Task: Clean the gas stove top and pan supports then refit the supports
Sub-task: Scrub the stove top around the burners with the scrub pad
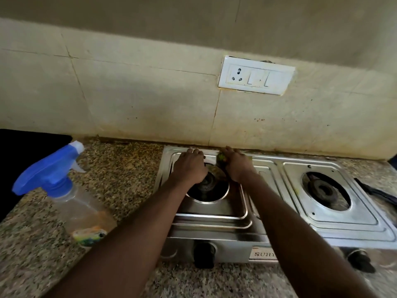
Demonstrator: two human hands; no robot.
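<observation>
Granite tabletop carried the stove top [214,212] against the wall: right hand [237,168] gripped a green scrubber [220,157] at the left burner's [206,184] rear rim, left hand [190,167] palm-down just left, holding nothing.

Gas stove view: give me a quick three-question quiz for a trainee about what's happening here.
1. True or false: pan supports are fitted on the stove.
2. Where does the spray bottle stand? A) left of the stove B) right of it C) on it
3. Fill in: the right hand holds a green scrubber at the back of the stove's ____ half.
Key: 1 false; 2 A; 3 left.
</observation>
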